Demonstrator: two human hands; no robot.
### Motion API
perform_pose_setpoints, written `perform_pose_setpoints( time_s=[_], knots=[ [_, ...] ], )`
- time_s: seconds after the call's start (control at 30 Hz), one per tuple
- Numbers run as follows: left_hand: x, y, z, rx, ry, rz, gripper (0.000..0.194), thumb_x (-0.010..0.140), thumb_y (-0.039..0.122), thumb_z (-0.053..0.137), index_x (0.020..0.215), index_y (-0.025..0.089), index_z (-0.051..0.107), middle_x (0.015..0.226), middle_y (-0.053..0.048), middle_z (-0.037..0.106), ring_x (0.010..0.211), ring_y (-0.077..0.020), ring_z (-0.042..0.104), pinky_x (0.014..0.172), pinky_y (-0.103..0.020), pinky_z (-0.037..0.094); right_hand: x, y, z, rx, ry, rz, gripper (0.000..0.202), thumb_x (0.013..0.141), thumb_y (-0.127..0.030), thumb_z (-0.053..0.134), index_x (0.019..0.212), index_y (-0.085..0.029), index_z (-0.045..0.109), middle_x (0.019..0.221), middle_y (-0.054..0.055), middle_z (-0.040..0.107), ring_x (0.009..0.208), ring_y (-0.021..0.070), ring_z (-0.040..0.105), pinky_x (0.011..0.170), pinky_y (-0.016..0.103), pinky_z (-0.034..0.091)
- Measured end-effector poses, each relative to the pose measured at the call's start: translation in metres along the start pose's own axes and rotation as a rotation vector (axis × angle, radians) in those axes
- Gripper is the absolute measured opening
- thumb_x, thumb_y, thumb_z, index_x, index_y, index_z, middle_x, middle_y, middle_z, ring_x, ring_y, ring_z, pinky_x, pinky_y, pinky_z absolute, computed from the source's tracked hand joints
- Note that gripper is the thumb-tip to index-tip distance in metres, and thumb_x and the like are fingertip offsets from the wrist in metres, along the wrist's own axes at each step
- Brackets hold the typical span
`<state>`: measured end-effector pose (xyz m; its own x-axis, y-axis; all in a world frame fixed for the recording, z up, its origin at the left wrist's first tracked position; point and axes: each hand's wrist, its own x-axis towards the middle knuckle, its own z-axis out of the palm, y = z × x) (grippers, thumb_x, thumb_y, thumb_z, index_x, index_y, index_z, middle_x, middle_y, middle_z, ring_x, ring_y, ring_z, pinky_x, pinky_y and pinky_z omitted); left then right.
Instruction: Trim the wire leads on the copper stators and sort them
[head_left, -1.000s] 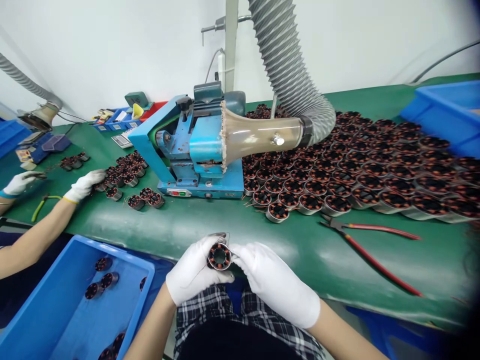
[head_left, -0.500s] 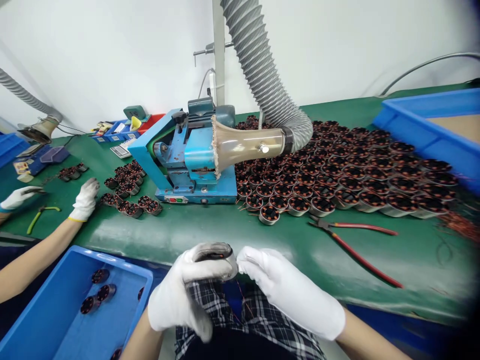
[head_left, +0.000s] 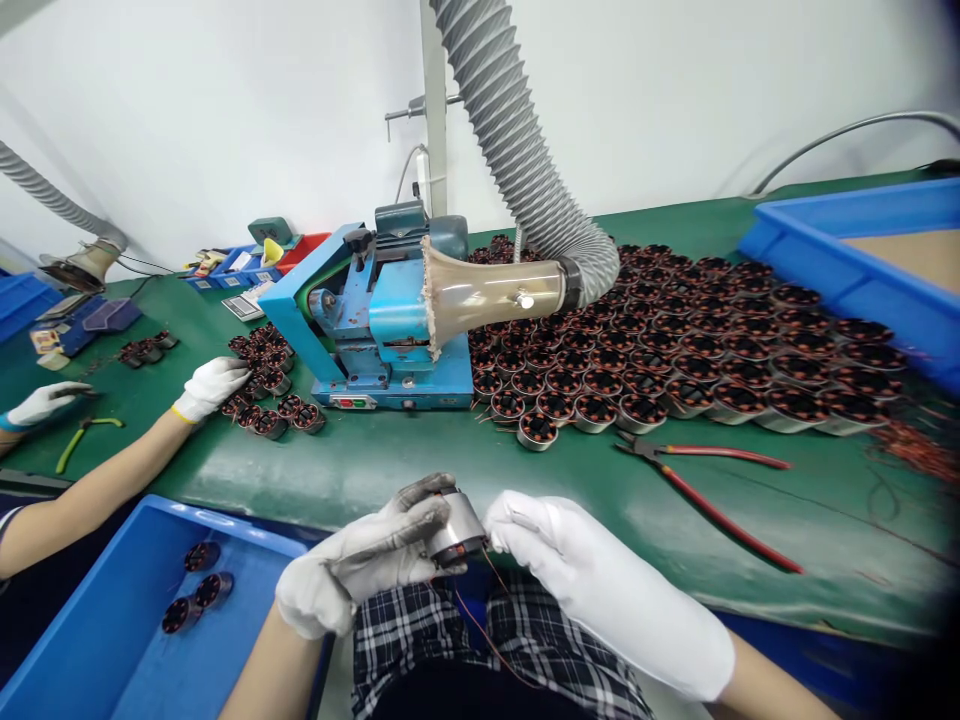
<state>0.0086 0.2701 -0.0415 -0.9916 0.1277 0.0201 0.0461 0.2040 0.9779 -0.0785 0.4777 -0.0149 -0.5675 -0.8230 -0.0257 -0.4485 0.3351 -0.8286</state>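
Observation:
In my gloved left hand is a motor stator, a silver ring with a dark core and copper windings, tilted so its metal side faces up. Thumb and fingers close around its left part. At its right edge my gloved right hand pinches with fingertips together, where thin copper wire leaves the stator; the pinched end is hidden by the glove. Loose wire strands hang down over the checked trousers. Red-handled cutting pliers lie on the bench, apart from both hands.
A blue belt machine with an extraction hose stands ahead. Rows of stators cover the right side of the green bench. A blue bin holding several stators sits at left. A co-worker's gloved hand touches other stators.
The stator has been turned in my left hand, so its metal side now faces up. My right hand has stayed at its edge. The co-worker's hand has moved right onto a group of stators.

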Motion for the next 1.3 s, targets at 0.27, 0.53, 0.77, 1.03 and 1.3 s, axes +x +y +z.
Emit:
perform_pose_setpoints(
  time_s=[0.27,0.53,0.77,1.03,1.3],
  knots=[
    [0.004,0.015,0.013,-0.194,0.186,0.003,0.035,0.077,0.051,0.056,0.080,0.019,0.068,0.105,-0.011,0.062,0.085,-0.0262,0.063,0.071,-0.040,0.055,0.001,0.000,-0.001,-0.147,0.036,-0.053,0.027,0.093,-0.026,0.032,0.071,-0.020,0.047,0.066,-0.002,0.050,0.061,0.0131,0.044,0.059,0.024,0.035],
    [0.005,0.024,0.025,0.699,0.220,0.196,0.054,0.073,0.008,0.057,0.120,0.030,0.043,0.123,-0.009,0.043,0.120,-0.0257,0.041,0.095,-0.041,0.043,0.006,-0.002,0.003,-0.485,0.109,-0.088,0.023,0.086,-0.010,0.032,0.076,-0.019,0.051,0.066,0.003,0.053,0.062,0.0167,0.046,0.060,0.027,0.032],
    [0.002,0.007,0.042,0.415,0.468,0.138,0.041,0.074,0.011,0.057,0.109,0.027,0.042,0.106,-0.005,0.050,0.109,-0.0233,0.048,0.095,-0.044,0.041,0.002,-0.005,0.018,-0.587,0.307,-0.080,0.025,0.075,-0.003,0.031,0.071,-0.018,0.050,0.060,0.003,0.047,0.056,0.0170,0.040,0.057,0.030,0.028],
    [0.003,0.007,0.030,0.470,0.237,0.130,0.051,0.070,0.017,0.065,0.115,0.025,0.044,0.115,-0.006,0.056,0.106,-0.0214,0.054,0.093,-0.035,0.044,0.015,0.003,-0.006,0.360,-0.070,0.052,0.030,0.088,-0.038,0.036,0.065,-0.019,0.044,0.055,-0.004,0.040,0.049,0.0092,0.036,0.045,0.020,0.033],
    [0.004,0.008,0.040,0.167,0.367,-0.163,0.057,0.063,0.014,0.069,0.114,0.027,0.046,0.112,-0.001,0.058,0.098,-0.0193,0.057,0.085,-0.030,0.048,-0.031,-0.007,0.018,-0.319,0.626,0.062,0.042,0.081,-0.032,0.052,0.122,-0.028,0.046,0.108,0.008,0.062,0.087,0.0241,0.061,0.074,0.036,0.050]
  ],
)
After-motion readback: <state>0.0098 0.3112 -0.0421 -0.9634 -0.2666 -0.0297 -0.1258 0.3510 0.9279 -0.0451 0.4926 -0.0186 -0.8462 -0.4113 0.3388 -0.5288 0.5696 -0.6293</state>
